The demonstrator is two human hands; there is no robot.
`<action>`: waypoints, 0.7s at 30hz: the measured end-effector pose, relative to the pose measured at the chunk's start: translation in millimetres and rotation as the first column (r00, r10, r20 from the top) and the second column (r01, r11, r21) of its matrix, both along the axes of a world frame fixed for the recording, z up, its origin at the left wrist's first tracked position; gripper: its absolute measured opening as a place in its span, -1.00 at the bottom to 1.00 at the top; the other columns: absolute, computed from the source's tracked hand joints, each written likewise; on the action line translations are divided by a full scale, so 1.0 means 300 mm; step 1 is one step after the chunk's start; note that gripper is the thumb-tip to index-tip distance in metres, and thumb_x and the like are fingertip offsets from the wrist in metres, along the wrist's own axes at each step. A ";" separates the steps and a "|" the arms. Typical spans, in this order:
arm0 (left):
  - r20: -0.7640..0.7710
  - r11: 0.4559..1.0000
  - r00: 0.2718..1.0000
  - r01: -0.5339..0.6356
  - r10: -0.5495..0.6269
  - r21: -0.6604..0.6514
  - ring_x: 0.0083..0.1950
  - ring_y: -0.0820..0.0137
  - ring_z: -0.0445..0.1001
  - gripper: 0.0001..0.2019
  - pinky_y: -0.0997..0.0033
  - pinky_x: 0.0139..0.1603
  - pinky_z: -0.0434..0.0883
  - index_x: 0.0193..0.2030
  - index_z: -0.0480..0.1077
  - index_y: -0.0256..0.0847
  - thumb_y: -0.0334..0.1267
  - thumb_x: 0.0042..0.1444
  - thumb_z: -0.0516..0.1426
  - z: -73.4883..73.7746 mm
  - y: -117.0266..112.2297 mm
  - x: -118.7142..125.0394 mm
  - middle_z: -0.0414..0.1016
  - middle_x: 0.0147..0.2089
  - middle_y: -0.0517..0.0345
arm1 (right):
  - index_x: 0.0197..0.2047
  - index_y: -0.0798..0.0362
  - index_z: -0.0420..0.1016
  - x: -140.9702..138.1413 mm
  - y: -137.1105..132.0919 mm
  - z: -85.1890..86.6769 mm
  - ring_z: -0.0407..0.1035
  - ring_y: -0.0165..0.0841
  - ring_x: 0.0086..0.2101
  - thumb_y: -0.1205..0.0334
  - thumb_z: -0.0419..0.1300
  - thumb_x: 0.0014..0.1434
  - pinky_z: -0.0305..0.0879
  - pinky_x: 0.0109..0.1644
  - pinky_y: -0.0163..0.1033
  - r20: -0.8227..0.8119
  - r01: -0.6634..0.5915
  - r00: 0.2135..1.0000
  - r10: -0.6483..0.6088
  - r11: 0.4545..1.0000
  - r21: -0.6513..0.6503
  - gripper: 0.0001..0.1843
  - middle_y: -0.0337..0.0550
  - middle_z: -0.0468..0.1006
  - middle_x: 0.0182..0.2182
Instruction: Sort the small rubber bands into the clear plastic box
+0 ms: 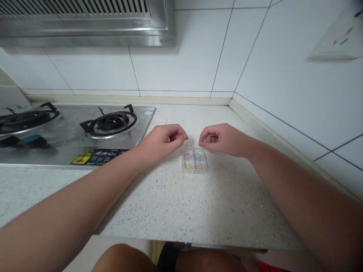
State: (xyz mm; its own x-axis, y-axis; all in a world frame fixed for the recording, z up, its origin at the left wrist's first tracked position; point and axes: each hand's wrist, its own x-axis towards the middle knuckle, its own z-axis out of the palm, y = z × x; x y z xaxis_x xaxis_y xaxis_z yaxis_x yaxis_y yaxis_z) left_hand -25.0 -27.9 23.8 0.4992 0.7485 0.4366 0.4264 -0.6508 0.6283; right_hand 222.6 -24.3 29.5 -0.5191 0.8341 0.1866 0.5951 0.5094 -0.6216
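Note:
On the speckled countertop sits a small clear plastic box (194,161) divided into compartments, with little coloured pieces inside, yellow at the front left and reddish at the front right. Above and left of the box, my left hand (168,138) is closed with thumb and forefinger pinched together. My right hand (217,138) is pinched the same way, just above the box's back right side. The two sets of fingertips face each other across a narrow gap. Whatever the fingers hold, if anything, is too small to make out.
To the left is a steel gas hob (68,128) with two burners and knobs. A range hood (85,22) hangs above it. Behind my left hand lies a flat clear piece (159,122). White tiled walls (181,71) meet at the right corner; a socket (338,37) sits there.

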 end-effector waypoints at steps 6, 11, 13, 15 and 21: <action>-0.032 1.000 0.999 0.010 -0.010 0.014 -0.44 0.50 0.29 -0.84 0.50 -0.42 0.21 -0.28 0.52 -0.26 -0.28 0.21 0.12 -0.004 0.003 -0.003 0.47 -0.44 0.20 | -0.31 0.07 0.60 0.000 -0.013 0.015 0.26 -0.48 -0.56 0.16 0.29 0.12 0.10 -0.47 -0.32 0.082 -0.041 0.996 0.047 0.997 -0.071 -0.84 -0.27 0.47 -0.56; -0.044 1.000 0.999 0.006 -0.006 0.020 -0.46 0.51 0.27 -0.83 0.49 -0.43 0.20 -0.27 0.53 -0.26 -0.26 0.21 0.12 -0.003 0.002 -0.004 0.47 -0.45 0.22 | -0.34 0.07 0.61 -0.008 -0.023 0.024 0.26 -0.49 -0.56 0.19 0.29 0.11 0.12 -0.46 -0.32 0.158 -0.050 0.986 0.061 0.996 -0.073 -0.87 -0.28 0.47 -0.58; -0.048 1.000 0.999 0.008 -0.007 0.029 -0.47 0.52 0.26 -0.83 0.50 -0.43 0.20 -0.26 0.53 -0.26 -0.27 0.21 0.12 -0.002 0.000 -0.005 0.46 -0.46 0.23 | -0.34 0.07 0.61 -0.012 -0.027 0.026 0.26 -0.49 -0.57 0.18 0.29 0.11 0.12 -0.46 -0.32 0.182 -0.054 0.981 0.064 0.997 -0.057 -0.86 -0.28 0.47 -0.59; -0.051 0.999 0.999 0.009 -0.007 0.041 -0.47 0.53 0.26 -0.83 0.50 -0.44 0.20 -0.27 0.53 -0.26 -0.28 0.21 0.12 0.001 -0.002 -0.006 0.44 -0.47 0.24 | -0.34 0.07 0.61 -0.014 -0.028 0.026 0.26 -0.49 -0.57 0.17 0.29 0.11 0.12 -0.46 -0.31 0.205 -0.061 0.977 0.068 0.997 -0.040 -0.85 -0.29 0.47 -0.59; -0.062 0.998 0.998 0.000 0.004 0.065 -0.49 0.53 0.25 -0.84 0.50 -0.45 0.19 -0.29 0.52 -0.26 -0.28 0.21 0.12 0.007 -0.003 -0.009 0.41 -0.50 0.26 | -0.34 0.06 0.62 -0.011 -0.024 0.017 0.25 -0.48 -0.57 0.16 0.28 0.12 0.08 -0.44 -0.30 0.240 -0.075 0.967 0.081 0.997 -0.032 -0.84 -0.29 0.46 -0.60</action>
State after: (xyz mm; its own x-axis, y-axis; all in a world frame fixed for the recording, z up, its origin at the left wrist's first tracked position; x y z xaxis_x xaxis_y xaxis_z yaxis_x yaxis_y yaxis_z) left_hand -27.6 -29.0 25.8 0.5252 0.7210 0.4520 0.4651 -0.6880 0.5571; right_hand 219.4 -31.5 34.7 -0.6102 0.7917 0.0298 0.6876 0.5478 -0.4766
